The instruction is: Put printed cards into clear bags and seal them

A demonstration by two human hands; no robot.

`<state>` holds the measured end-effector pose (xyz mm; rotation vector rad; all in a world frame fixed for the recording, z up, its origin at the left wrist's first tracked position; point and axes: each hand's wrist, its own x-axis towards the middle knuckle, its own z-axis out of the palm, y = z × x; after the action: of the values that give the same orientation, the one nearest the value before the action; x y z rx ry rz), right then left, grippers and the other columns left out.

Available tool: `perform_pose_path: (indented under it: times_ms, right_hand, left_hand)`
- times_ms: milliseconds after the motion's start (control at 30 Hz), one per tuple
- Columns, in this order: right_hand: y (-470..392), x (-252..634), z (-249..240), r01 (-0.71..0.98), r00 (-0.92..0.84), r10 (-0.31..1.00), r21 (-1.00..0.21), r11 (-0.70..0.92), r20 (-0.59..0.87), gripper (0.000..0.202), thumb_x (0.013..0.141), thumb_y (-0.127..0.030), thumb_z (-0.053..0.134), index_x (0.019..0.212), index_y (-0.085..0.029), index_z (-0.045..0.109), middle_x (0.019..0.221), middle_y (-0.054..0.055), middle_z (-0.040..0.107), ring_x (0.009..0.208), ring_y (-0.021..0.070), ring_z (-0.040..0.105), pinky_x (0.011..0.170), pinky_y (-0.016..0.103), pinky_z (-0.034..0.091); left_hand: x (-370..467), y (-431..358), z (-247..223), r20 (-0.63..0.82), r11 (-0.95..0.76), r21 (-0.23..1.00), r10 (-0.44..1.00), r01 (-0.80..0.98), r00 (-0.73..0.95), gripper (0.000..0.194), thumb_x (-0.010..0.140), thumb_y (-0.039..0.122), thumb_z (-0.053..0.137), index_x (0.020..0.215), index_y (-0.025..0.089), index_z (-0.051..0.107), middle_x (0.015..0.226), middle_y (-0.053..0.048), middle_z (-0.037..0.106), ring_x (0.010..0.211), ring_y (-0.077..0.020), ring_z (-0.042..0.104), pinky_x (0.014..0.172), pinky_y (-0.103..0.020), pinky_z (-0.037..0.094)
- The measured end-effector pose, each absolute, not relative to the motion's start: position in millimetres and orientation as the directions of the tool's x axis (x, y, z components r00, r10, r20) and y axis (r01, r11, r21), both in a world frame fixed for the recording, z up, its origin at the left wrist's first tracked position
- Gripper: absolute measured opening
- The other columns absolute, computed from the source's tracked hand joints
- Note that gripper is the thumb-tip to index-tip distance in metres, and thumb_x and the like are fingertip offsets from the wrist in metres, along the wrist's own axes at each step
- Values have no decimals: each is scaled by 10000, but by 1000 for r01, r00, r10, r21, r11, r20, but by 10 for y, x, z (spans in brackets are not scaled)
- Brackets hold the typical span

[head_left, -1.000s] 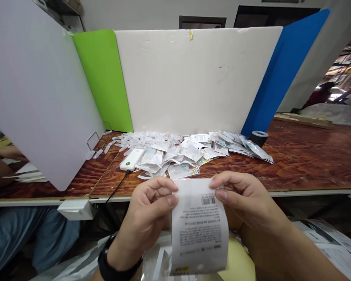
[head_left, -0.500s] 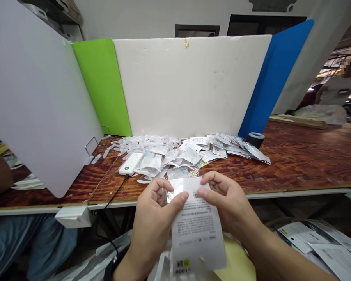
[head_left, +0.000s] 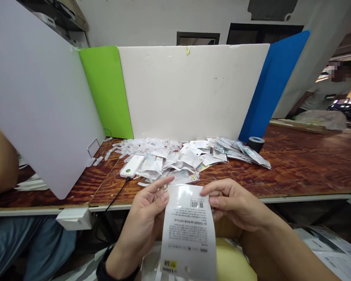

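Note:
A flat white printed packet (head_left: 188, 230) hangs in front of me, its barcode near the top and its lettering upside down. Light glares off its glossy upper end. My right hand (head_left: 234, 201) pinches the upper right corner between thumb and fingers. At the upper left edge, my left hand (head_left: 148, 216) is closed on the packet, the thumb beside the edge and some fingers hidden. Beyond my hands, a heap of similar small packets (head_left: 184, 158) lies on the wooden table (head_left: 298, 168).
Small translucent white pieces (head_left: 146, 146) are scattered behind a white power bank (head_left: 131, 166) with a black cable. A roll of black tape (head_left: 255, 144) stands by the blue panel (head_left: 273, 84). White panel (head_left: 193, 89) backs the table. More printed packets (head_left: 336, 249) lie at lower right. Another person's arm (head_left: 1, 160) shows at left.
My thumbs have drawn back from the packet's face toward its side edges, uncovering the barcode and upper end. The packet has shifted slightly left and down. The view has tilted up a little.

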<state>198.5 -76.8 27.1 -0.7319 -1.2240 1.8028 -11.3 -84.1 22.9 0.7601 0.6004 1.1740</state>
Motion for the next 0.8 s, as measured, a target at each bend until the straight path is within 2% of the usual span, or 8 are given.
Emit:
perform_pose_path:
  times_ms: [167, 267, 333, 367, 400, 467, 633, 800]
  right_hand:
    - [-732, 2064, 310, -221, -493, 869, -958, -184, -53, 201, 700, -231, 758, 887, -157, 747, 817, 52, 730, 740, 146, 702, 628, 210, 589]
    - [-585, 2130, 295, -141, -158, 985, -989, 53, 75, 230, 789, -302, 664, 987, -199, 716, 1017, 76, 711, 929, 186, 680, 779, 288, 577]
    - [-456, 2173, 233, 116, 115, 971, -974, 195, 208, 350, 914, -368, 450, 1203, -246, 605, 1306, 78, 565, 1175, 192, 555, 929, 338, 503]
    - [-394, 2183, 185, 298, 165, 959, -939, 175, 231, 419, 949, -386, 335, 1303, -253, 517, 1418, 77, 449, 1272, 199, 459, 985, 376, 456]
    - [-338, 2182, 130, 402, 168, 962, -906, 131, 214, 458, 950, -392, 311, 1352, -233, 463, 1469, 96, 370, 1326, 232, 383, 1021, 438, 407]
    - [-241, 2140, 11, 533, 101, 983, -842, 78, 155, 469, 895, -373, 454, 1317, -178, 514, 1456, 150, 377, 1355, 314, 313, 1047, 533, 328]
    - [68, 1949, -175, 733, -101, 985, -659, 167, 137, 367, 844, -287, 595, 1177, -139, 625, 1446, 161, 382, 1379, 324, 247, 1097, 488, 242]
    - [424, 1897, -144, 804, -109, 966, -551, 224, 235, 290, 878, -286, 590, 1141, -163, 584, 1299, 93, 523, 1203, 270, 475, 1014, 538, 338]
  left_hand:
    - [-134, -797, 241, -42, 198, 799, 960, -568, 275, 647, 763, 133, 657, 1358, 225, 421, 892, -56, 720, 746, -146, 683, 675, -216, 539]
    - [-106, -730, 232, -132, 155, 824, 988, -545, 81, 656, 802, 116, 578, 1406, 204, 337, 1278, -123, 584, 1100, -184, 601, 898, -248, 495]
    - [-85, -685, 222, -149, 142, 845, 988, -516, 28, 624, 814, 131, 560, 1398, 174, 344, 1392, -135, 474, 1219, -194, 513, 990, -264, 436]
    - [-75, -667, 212, -148, 145, 858, 988, -493, 33, 607, 819, 149, 560, 1390, 162, 355, 1411, -140, 449, 1241, -201, 491, 1014, -277, 417]
    - [-66, -653, 195, -143, 148, 872, 989, -467, 47, 591, 819, 169, 568, 1378, 155, 374, 1413, -144, 445, 1251, -209, 481, 1030, -292, 402]
    - [-48, -633, 138, -114, 139, 904, 990, -405, 84, 556, 807, 217, 602, 1336, 159, 441, 1395, -145, 467, 1260, -229, 471, 1058, -325, 372]
    - [3, -617, -50, -27, 71, 964, 984, -258, 173, 473, 760, 301, 661, 1208, 168, 585, 1339, -153, 527, 1236, -291, 491, 1072, -428, 343]
    - [38, -627, -91, -9, 41, 986, 981, -161, 194, 462, 762, 287, 654, 1197, 145, 591, 1323, -163, 539, 1237, -288, 490, 1072, -420, 346]
